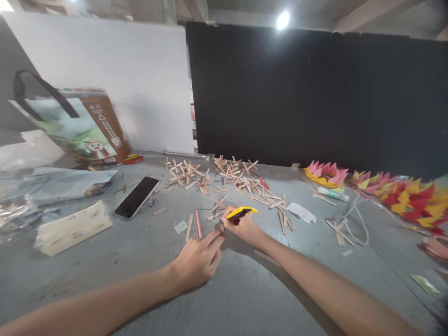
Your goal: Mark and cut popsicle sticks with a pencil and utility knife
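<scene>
A yellow and black utility knife [241, 213] is in my right hand [245, 228], its handle slanting up to the right and its tip end toward my left fingers. My left hand [199, 259] is closed low over the grey table, its fingertips pinching what looks like a small wooden stick [221, 227], mostly hidden by the fingers. Just left of the hands lie a pink patterned pencil-like stick [198, 223] and a flat wooden stick [189, 227]. Beyond them, crossed wooden sticks [219, 205] rest on the table.
Heaps of crossed wooden sticks [187, 173] spread along the back. To the left are a phone [137, 198], a tissue pack [74, 227] and a printed bag [87, 128]. Pink, red and yellow paper pieces [413, 200], a white cable [364, 228] and a glue tube [332, 193] lie right.
</scene>
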A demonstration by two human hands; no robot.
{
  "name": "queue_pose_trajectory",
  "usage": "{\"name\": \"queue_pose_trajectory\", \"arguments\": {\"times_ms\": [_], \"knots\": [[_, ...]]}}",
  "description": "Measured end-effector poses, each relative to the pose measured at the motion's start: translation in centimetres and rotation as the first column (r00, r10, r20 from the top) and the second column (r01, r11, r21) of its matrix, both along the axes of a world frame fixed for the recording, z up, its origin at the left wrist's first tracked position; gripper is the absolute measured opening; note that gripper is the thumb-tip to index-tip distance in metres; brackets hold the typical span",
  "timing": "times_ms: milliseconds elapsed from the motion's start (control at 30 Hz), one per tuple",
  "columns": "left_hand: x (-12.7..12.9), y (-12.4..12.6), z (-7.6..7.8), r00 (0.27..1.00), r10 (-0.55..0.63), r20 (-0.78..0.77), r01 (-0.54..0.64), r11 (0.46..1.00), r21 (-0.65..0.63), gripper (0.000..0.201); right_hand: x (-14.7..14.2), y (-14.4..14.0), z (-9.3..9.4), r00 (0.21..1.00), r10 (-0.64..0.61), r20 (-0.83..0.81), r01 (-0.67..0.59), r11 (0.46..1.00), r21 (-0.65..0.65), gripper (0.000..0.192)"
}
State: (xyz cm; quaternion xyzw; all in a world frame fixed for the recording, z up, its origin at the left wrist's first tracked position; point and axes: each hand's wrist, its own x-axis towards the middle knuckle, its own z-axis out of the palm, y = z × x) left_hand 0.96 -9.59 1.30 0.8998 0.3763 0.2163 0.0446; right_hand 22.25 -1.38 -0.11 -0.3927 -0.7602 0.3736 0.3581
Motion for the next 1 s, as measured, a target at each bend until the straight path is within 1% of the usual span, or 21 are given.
{"name": "queue_pose_trajectory", "arguments": {"times_ms": [100, 267, 433, 600, 767, 900, 1000], "knots": [[-0.4, 0.2, -0.3, 0.999, 0.019, 0.027, -0.018, 1.000, -0.014, 0.038, 0.0, -0.1, 0.2, 1.000, -0.007, -0.008, 0.007, 1.000, 0.018, 0.025], [-0.5, 0.3, -0.3, 0.999, 0.019, 0.044, -0.016, 0.999, -0.052, 0.037, 0.0, -0.4, 0.8, 0.998, 0.013, -0.056, -0.014, 1.000, -0.024, 0.031], [-0.7, 0.5, -0.3, 0.996, 0.004, 0.092, 0.003, 0.998, -0.070, 0.042, -0.1, -0.6, 1.4, 0.997, 0.007, -0.073, -0.009, 0.999, -0.031, 0.035], [-0.8, 0.8, -0.5, 0.997, -0.007, 0.080, 0.014, 0.996, -0.089, 0.041, -0.2, -0.5, 1.6, 0.994, -0.008, -0.109, 0.000, 0.997, -0.073, 0.041], [-0.8, 1.0, -0.4, 0.996, -0.022, 0.089, 0.032, 0.994, -0.105, 0.044, -0.1, -0.3, 1.5, 0.991, -0.046, -0.127, 0.031, 0.992, -0.120, 0.042], [-0.8, 1.0, -0.5, 0.996, -0.018, 0.090, 0.029, 0.992, -0.121, 0.046, -0.1, -0.3, 1.6, 0.992, -0.064, -0.111, 0.051, 0.992, -0.116, 0.044], [-0.8, 1.0, -0.6, 0.996, -0.019, 0.090, 0.030, 0.992, -0.126, 0.045, -0.1, -0.4, 1.6, 0.992, -0.060, -0.112, 0.049, 0.993, -0.104, 0.040]]}}
